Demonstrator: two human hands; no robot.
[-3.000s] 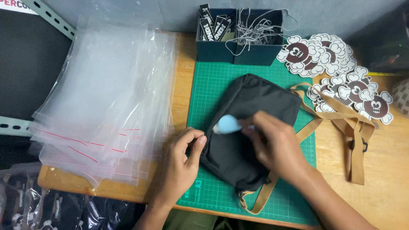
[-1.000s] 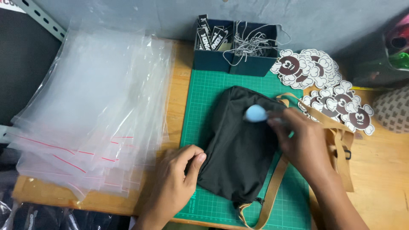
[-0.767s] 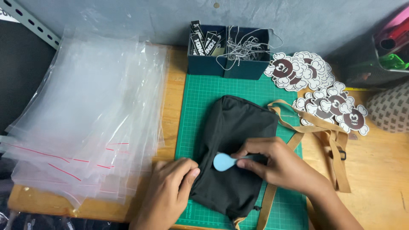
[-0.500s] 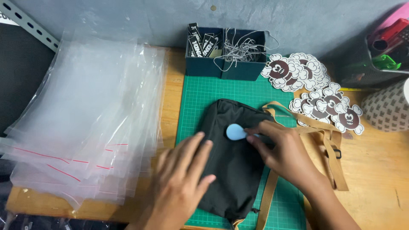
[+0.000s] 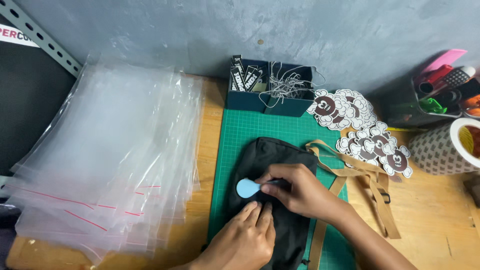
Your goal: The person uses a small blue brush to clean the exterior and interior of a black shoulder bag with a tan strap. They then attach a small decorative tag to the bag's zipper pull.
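A pile of clear plastic bags (image 5: 105,155) lies on the left of the worktop (image 5: 440,220). My left hand (image 5: 245,240) lies flat, fingers together, on the black bag (image 5: 280,160) on the green mat (image 5: 240,135). My right hand (image 5: 300,190) has its grip clamped on a small blue tool (image 5: 247,188), touching the bag. Round stickers (image 5: 365,130) sit to the right.

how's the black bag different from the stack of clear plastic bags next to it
The black bag is opaque dark fabric with a tan strap; the clear plastic bags are see-through, with thin red lines near one edge. The black bag is a single item on the green cutting mat; the plastic bags are many, fanned in a pile on the wooden table. Both hands are on the black bag, none on the plastic bags. Both lie flat.
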